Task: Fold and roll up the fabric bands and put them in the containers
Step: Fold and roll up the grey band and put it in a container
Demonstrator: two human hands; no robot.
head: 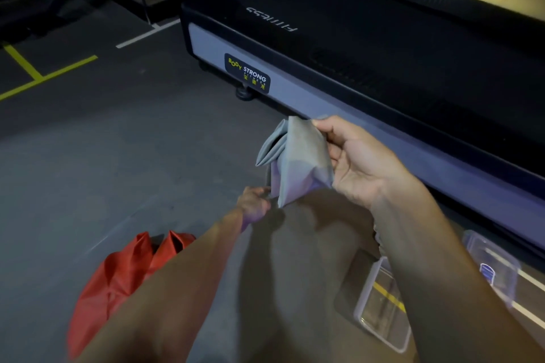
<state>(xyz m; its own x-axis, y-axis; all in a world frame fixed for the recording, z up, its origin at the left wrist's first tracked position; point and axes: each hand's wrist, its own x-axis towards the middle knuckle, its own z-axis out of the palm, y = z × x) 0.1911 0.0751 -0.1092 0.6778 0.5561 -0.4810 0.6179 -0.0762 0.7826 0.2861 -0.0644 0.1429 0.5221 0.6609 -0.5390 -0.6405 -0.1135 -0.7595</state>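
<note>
R hand (358,160) pinches top corner of the grey band (298,160), held up in the air w/ folds hanging loose; L hand (254,202) grips its bottom end. So folded partway, not rolled yet, I'd say. Red band (118,280) lies crumpled on floor, untouched. Container (383,306) and lid (492,265) on floor by R arm; looks empty.

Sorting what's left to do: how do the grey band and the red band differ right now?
The grey band is held up, the right hand pinching its top and the left hand its lower end; the red band lies on the floor, untouched. The grey band is folded in layers; the red band is loosely crumpled. Neither is in a container.
</note>
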